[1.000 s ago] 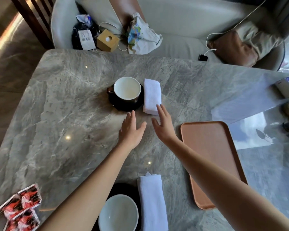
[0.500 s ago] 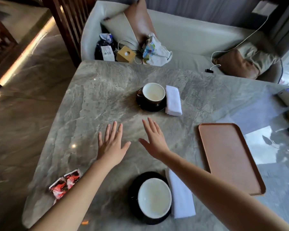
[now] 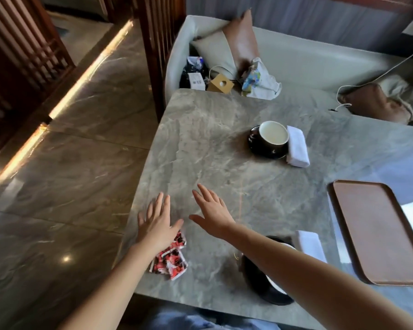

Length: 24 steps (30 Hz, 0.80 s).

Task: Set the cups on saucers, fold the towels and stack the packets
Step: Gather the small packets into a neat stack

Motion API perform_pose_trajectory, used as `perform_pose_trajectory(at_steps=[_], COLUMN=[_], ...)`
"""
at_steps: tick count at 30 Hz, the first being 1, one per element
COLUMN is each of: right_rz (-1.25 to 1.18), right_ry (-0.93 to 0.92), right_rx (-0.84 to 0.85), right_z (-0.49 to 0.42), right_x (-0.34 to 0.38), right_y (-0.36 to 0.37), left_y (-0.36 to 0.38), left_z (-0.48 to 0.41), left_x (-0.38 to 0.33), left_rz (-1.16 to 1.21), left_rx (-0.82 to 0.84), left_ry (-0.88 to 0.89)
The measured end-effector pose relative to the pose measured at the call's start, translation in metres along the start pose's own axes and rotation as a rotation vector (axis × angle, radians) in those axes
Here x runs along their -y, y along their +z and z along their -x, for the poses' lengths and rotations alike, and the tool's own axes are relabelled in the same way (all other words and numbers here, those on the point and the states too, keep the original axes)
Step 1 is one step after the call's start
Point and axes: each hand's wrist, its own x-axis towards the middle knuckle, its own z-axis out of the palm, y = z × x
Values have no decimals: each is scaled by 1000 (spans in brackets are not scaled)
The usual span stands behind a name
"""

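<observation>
Red and white packets (image 3: 169, 259) lie near the table's front left edge, partly under my left hand (image 3: 156, 222), which hovers over them with fingers spread. My right hand (image 3: 212, 214) is open just to the right, above bare marble. A dark cup with a white inside (image 3: 273, 136) sits on a black saucer (image 3: 264, 152) at the far middle, a folded white towel (image 3: 297, 146) beside it. A second black saucer and cup (image 3: 258, 279) stand near the front edge, mostly hidden by my right forearm, with another white towel (image 3: 310, 244) next to them.
A brown tray (image 3: 379, 232) lies at the right on the grey marble table (image 3: 212, 139). Beyond the table is a pale sofa (image 3: 308, 58) with cushions, a bag, a small box and a white cable. The floor drops away at the left.
Both hands have drawn back from the far cup and towel and swung left; my left hand now hangs over the packets. The view has turned left too.
</observation>
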Motion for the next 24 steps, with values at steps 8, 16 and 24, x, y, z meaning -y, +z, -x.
perform_pose_trajectory(at_steps=[8,16,24], right_rz=[-44,-33,-64], right_ry=[0,53,99], right_rx=[147,95,8], right_z=[5,6,4], right_x=[42,47,34], right_y=[44,53,52], left_y=[24,45,45], left_z=[23,28,23], left_x=[52,66,60], left_rz=[22,188,971], left_rx=[-75,-152,-195], left_ry=[1,52,-211])
